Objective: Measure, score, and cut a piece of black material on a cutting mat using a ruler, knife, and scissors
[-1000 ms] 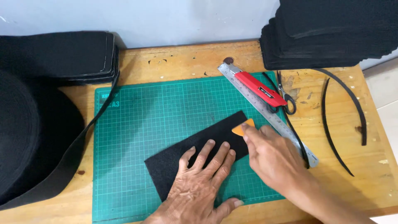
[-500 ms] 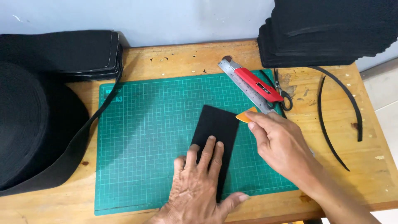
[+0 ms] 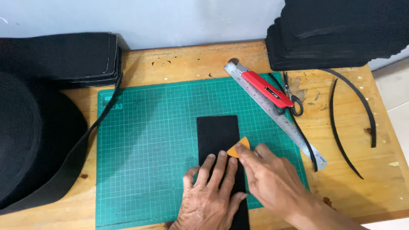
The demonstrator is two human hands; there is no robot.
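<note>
The left hand point(image 3: 208, 191) lies flat, fingers spread, pinning the black felt strip point(image 3: 218, 136) to the green cutting mat point(image 3: 145, 145). Just beside it, the right hand point(image 3: 272, 183) pinches an orange chalk wedge point(image 3: 238, 149) against the strip's edge. Beyond lie a steel ruler point(image 3: 277, 115) and red knife point(image 3: 267, 88).

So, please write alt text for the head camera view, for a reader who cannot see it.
The left hand presses a black fabric strip flat on a green cutting mat, while the right hand holds a small orange triangular piece against it. A steel ruler and red utility knife lie nearby.
</note>
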